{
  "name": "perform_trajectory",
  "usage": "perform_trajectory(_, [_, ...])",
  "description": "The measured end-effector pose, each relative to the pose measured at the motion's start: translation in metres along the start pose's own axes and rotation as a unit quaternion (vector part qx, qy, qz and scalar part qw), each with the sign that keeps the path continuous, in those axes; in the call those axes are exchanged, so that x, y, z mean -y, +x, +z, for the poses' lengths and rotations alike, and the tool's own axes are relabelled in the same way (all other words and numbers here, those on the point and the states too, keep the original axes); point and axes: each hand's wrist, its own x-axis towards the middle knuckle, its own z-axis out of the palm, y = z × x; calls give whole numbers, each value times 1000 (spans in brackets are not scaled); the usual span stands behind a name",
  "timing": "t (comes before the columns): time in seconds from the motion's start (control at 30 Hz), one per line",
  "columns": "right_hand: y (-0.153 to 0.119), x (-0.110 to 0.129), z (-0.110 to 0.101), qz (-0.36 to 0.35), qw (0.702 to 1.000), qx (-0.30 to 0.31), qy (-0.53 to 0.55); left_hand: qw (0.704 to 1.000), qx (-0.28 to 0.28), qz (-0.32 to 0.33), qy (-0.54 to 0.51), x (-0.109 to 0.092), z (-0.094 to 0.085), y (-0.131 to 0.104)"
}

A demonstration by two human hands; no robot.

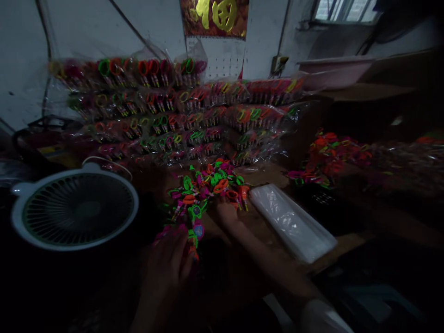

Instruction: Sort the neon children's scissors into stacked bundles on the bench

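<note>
A loose pile of bright toy watches [196,211] in green, orange and pink lies at the middle of the wooden table [265,231]. My left hand [169,256] is at the near left of the pile, its fingers wrapped round several of the watches. My right hand [227,210] reaches to the pile's right side, its fingertips beside the orange watches [233,195]; dimness and blur hide what they touch. Right of that hand lies a stack of clear plastic bags [293,222].
A round white fan [79,208] stands at the left. Bagged watches [166,122] are stacked along the wall behind the pile. More loose watches [333,155] are heaped at the right, near a pink basin [335,73].
</note>
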Motion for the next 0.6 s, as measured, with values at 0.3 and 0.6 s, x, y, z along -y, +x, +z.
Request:
perform_trajectory(0.3, [-46,-11,1,-46,998,28,-12,975,-117,137,128,17,22,4])
perform_trajectory(0.6, [-3,-44,-14,-107,984,14,139,980,-95,114,131,15,19,4])
